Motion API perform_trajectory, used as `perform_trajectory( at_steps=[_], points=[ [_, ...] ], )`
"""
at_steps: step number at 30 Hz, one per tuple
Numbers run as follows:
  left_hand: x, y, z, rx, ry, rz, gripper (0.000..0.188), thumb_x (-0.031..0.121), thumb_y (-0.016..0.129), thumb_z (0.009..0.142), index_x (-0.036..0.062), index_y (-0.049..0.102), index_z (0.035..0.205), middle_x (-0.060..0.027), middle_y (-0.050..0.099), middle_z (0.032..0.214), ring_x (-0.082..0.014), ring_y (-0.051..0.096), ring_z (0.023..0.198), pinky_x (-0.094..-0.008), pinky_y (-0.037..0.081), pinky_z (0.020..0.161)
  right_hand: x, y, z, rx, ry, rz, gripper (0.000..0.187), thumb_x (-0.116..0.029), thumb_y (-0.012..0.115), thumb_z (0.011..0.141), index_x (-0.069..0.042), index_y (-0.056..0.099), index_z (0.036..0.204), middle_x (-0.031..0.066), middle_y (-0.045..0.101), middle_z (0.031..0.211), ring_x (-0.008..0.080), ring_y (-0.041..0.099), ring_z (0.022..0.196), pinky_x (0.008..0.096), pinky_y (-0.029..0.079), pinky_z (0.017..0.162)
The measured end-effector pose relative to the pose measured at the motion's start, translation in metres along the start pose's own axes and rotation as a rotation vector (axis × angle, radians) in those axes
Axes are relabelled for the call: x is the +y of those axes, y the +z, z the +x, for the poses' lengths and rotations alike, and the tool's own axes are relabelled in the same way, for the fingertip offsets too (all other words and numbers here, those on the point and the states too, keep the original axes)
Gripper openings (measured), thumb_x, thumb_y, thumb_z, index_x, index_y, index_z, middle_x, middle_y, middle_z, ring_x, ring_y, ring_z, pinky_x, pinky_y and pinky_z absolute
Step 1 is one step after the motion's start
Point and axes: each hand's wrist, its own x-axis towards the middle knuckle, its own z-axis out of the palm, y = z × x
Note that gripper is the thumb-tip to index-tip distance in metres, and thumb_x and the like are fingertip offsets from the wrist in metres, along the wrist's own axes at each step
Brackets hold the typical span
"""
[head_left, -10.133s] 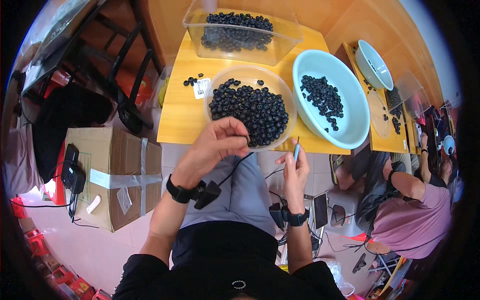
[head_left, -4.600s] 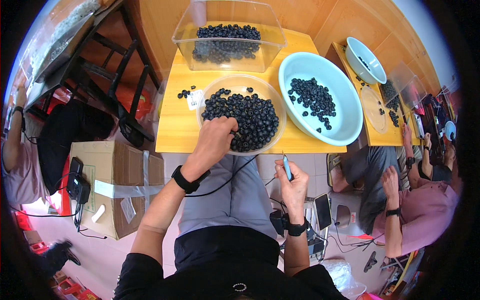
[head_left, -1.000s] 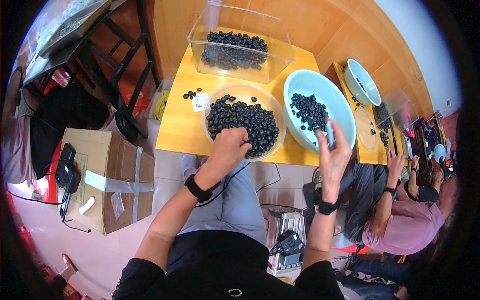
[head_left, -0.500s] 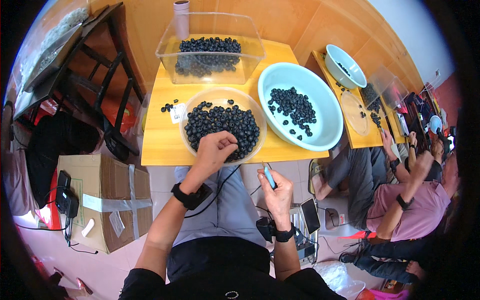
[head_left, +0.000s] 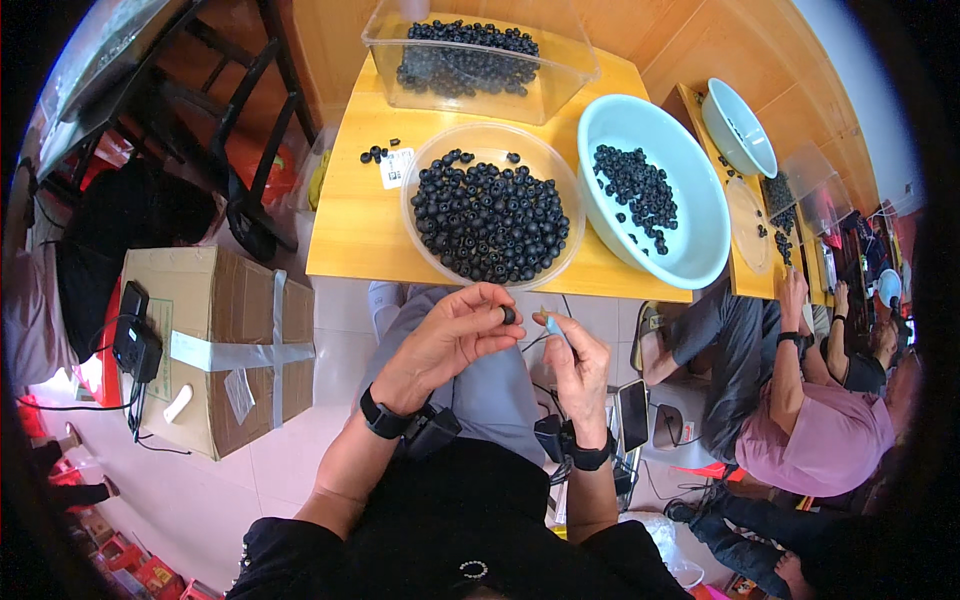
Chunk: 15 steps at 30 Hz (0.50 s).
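Observation:
My left hand (head_left: 450, 335) pinches one black round bead (head_left: 508, 315) between thumb and fingertips, just off the table's front edge. My right hand (head_left: 578, 365) is closed around a slim tool (head_left: 556, 327) with a light-blue handle. Its tip points toward the bead, with a small gap between them; the tip's exact shape is too small to tell. Just beyond both hands, a round clear tray (head_left: 572, 190) holds a heap of black beads (head_left: 490, 220) with holes in them. To its right stands a light-blue basin (head_left: 690, 240) with more black beads.
Behind the tray is a clear rectangular bin (head_left: 565, 80) of beads. A few loose beads (head_left: 376, 154) lie beside a white label (head_left: 397, 168) on the yellow table (head_left: 350, 240). A taped cardboard box (head_left: 240, 350) sits at left. At right, a person in pink (head_left: 825, 440) works nearby.
My left hand has come out of the round tray toward me with a bead. The right hand's tool has moved up near it. The view has shifted, so the table sits higher.

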Motion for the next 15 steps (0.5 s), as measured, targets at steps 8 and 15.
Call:
perform_trajectory(
  at_steps=[8,15],
  points=[
    [-0.004,-0.003,-0.004,0.043,0.042,-0.006,0.018,0.007,0.058,0.087,0.0035,0.055,0.104,-0.0103,0.061,0.099,-0.0134,0.063,0.084,-0.0214,0.054,0.073,-0.014,0.001,0.002,-0.122,-0.175,-0.128,0.019,-0.012,0.063,0.079,0.001,0.064,0.093,0.0163,0.064,0.079,0.0264,0.064,0.064,0.0311,0.047,0.055],
    [-0.008,-0.006,-0.004,0.016,0.016,-0.004,0.015,0.007,0.058,0.087,0.0054,0.056,0.102,-0.0079,0.061,0.097,-0.0110,0.060,0.083,-0.0220,0.051,0.074,-0.017,0.002,0.004,-0.145,-0.224,-0.186,0.019,-0.012,0.065,0.078,-0.001,0.064,0.093,0.0145,0.064,0.076,0.0253,0.061,0.055,0.0315,0.046,0.050]
  ],
)
